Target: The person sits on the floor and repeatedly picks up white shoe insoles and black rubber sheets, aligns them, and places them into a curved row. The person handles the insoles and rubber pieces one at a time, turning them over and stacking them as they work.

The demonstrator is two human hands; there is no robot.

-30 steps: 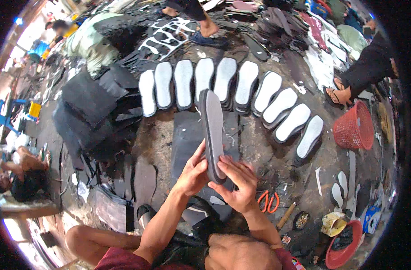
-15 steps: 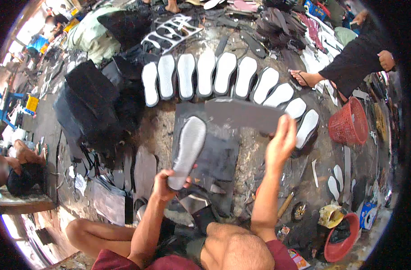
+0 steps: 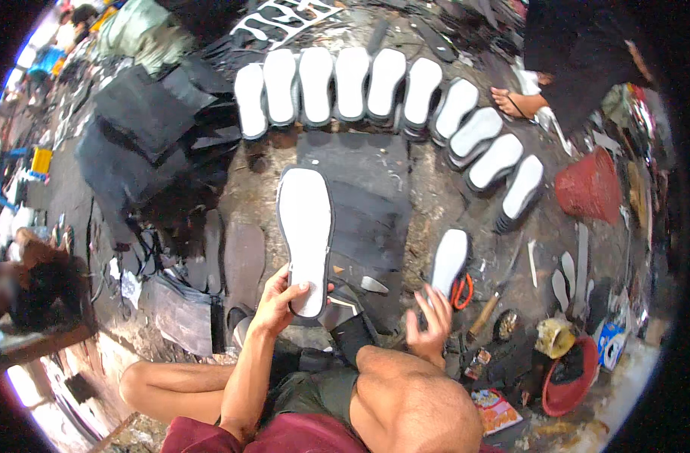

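Observation:
My left hand point(image 3: 275, 303) grips the heel end of a shoe sole point(image 3: 308, 226), thumb on its white top face. A dark rim runs round the white. This sole is raised over a dark flat sheet point(image 3: 360, 162) on the floor. My right hand point(image 3: 429, 325) is beside my knee, with its fingers stretched and apart. Its fingertips are at the lower end of another white-topped sole point(image 3: 450, 257); I cannot tell whether they touch it. Close by are the orange-red handles of scissors point(image 3: 462, 291). Several white-topped soles point(image 3: 351, 83) stand in an arc in front of me.
A heap of black sheet material point(image 3: 145, 143) lies to the left. On the right are a red basket point(image 3: 589, 186), a red tub point(image 3: 573, 385) and a wooden-handled tool point(image 3: 484, 317). Another person's foot point(image 3: 517, 102) rests beyond the arc.
My right hand has dropped from the far right of the arc to beside my knee. The dark strip near it is gone from there. My left hand has turned its sole more upright.

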